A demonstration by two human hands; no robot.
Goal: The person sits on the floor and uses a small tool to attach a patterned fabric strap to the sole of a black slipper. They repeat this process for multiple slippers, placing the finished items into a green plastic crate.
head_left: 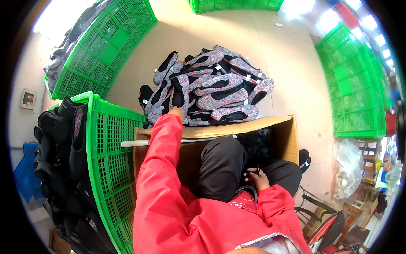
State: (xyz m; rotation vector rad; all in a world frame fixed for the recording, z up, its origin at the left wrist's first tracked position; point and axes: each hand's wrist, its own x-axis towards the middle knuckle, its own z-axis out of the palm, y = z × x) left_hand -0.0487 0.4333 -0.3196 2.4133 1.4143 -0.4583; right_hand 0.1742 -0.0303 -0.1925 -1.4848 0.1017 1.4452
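Observation:
A pile of grey slippers (222, 99) with a pink-red pattern and black linings lies ahead of me, several with small white tags. My left hand (177, 112) reaches over the cardboard edge to the near left of this pile. Its fingers are at the near end of a patterned slipper (180, 86) and look closed on it, though partly hidden. Close to my lap, my right hand (259, 179) is closed around a slim dark tool (258, 169), whose kind is too small to make out. An open cardboard box (285, 135) surrounds my knees.
Black slippers (59, 161) fill a green plastic crate (111, 169) at my left. More green crates stand at the far left (103, 51), far edge (237, 4) and right (353, 84). A white rod (135, 143) crosses the box. Clear plastic sheeting (347, 165) hangs at right.

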